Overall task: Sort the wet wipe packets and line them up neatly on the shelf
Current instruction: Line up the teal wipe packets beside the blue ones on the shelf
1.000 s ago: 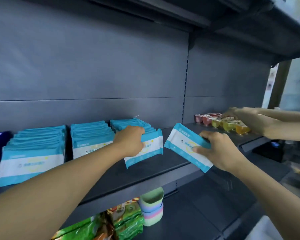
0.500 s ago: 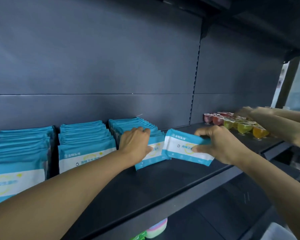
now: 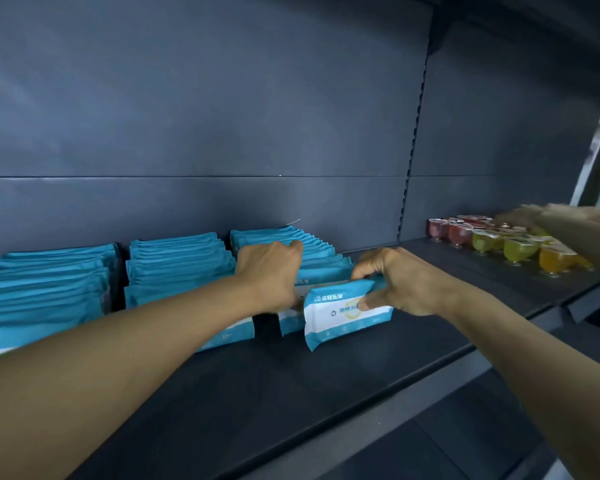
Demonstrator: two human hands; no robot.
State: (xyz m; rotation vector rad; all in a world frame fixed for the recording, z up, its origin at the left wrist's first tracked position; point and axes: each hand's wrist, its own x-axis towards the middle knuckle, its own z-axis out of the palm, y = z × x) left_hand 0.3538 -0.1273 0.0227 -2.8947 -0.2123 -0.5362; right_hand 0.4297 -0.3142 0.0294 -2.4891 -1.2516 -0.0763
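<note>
Three rows of teal-and-white wet wipe packets stand upright on the dark shelf [image 3: 291, 382]: a left row [image 3: 42, 285], a middle row [image 3: 177, 265] and a right row [image 3: 323, 251]. My right hand [image 3: 402, 282] pinches one packet [image 3: 340, 317] by its top right edge and holds it upright at the front of the right row, its bottom on the shelf. My left hand [image 3: 271, 271] grips the front packets of that right row from above, fingers curled over their tops. The packet right behind the held one is partly hidden.
Small jelly cups [image 3: 499, 240] in red, green and orange stand at the right end of the shelf, where another person's arm [image 3: 568, 226] reaches in. A grey back panel rises behind the rows. Bare shelf lies in front of the packets.
My right hand has brought the packet leftwards from open air and set it upright against the front of the right row. My left hand stays on that row. The view has moved closer.
</note>
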